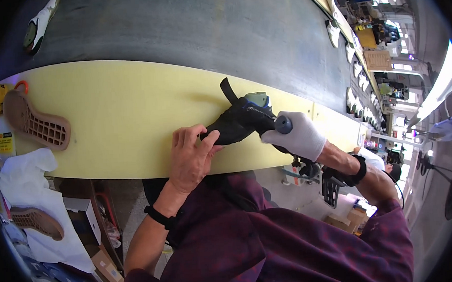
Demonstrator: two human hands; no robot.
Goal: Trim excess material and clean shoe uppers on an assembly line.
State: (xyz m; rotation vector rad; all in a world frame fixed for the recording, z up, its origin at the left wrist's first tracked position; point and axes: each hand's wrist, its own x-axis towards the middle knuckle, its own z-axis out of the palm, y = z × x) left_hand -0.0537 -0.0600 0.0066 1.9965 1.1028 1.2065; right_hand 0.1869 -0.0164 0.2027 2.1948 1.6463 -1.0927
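Observation:
A black shoe upper (233, 125) rests on the yellow bench, its tongue or strap standing up at the far side. A greenish, blue-edged block (257, 99) shows in its opening, with a silvery line running beside it. At the left end of the upper, my bare left hand (190, 156) pinches the edge between thumb and fingers. My right hand (301, 136), in a white glove, is closed around a tool with a rounded blue-grey handle end (283, 124), held against the right end of the upper. The tool's working end is hidden.
A brown shoe sole (41, 121) lies at the bench's left end, and another sole (37, 221) sits on white paper (60, 218) below. Beyond the bench runs a dark conveyor belt (177, 25), carrying a white shoe (40, 25) at far left and several pale shoes (355, 102) along the right.

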